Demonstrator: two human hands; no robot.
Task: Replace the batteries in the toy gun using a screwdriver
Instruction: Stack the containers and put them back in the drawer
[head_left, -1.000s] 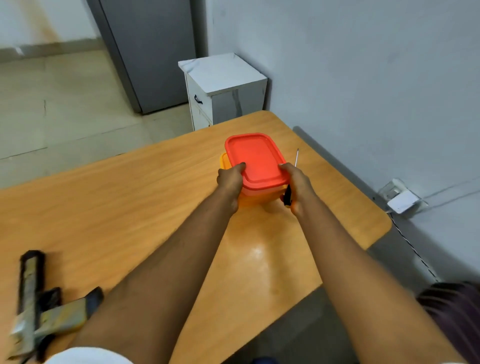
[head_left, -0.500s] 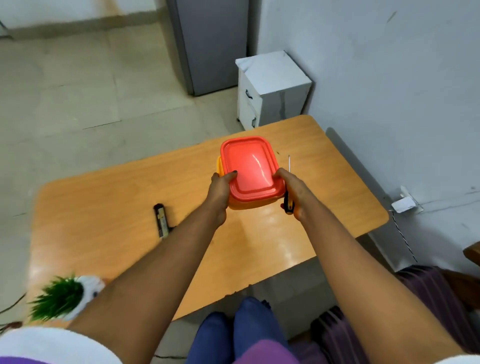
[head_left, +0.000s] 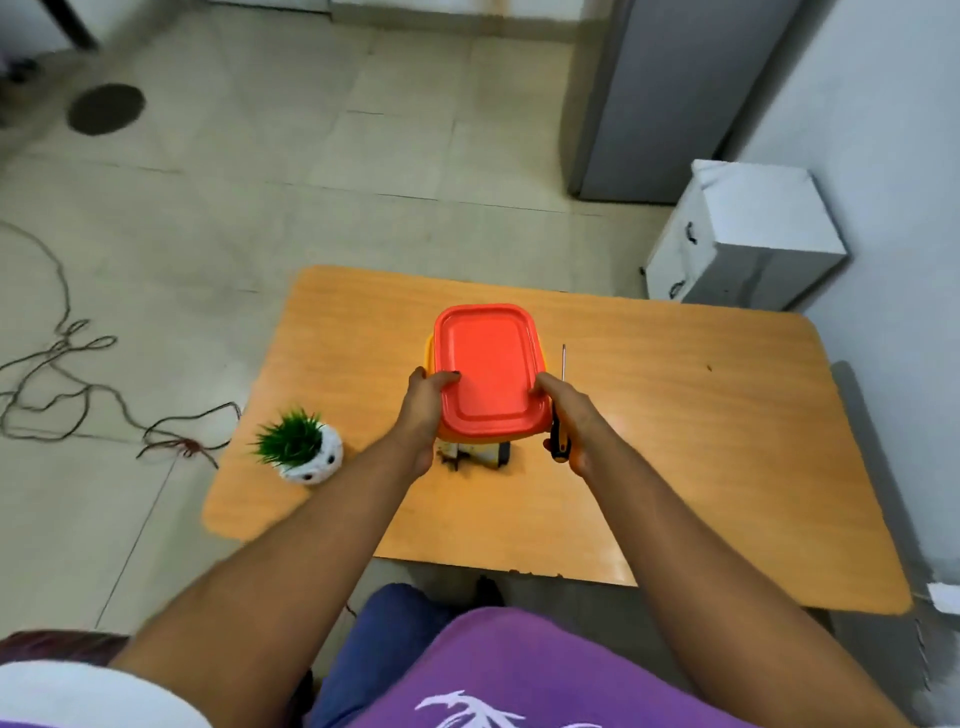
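Toy gun (head_left: 475, 454) is lying on the wooden table (head_left: 701, 441), mostly hidden beneath one orange container (head_left: 488, 434) whose red lid (head_left: 488, 364) is hiding its contents. Left hand (head_left: 426, 410) is gripping the container's left side, while right hand (head_left: 571, 421) is clasping its right side and one screwdriver (head_left: 560, 415). One potted plant (head_left: 298, 447) is sitting to the left.

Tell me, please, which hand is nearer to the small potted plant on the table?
Left. The left hand grips the container's left side, closer to the potted plant. The right hand holds the far side, with the screwdriver.
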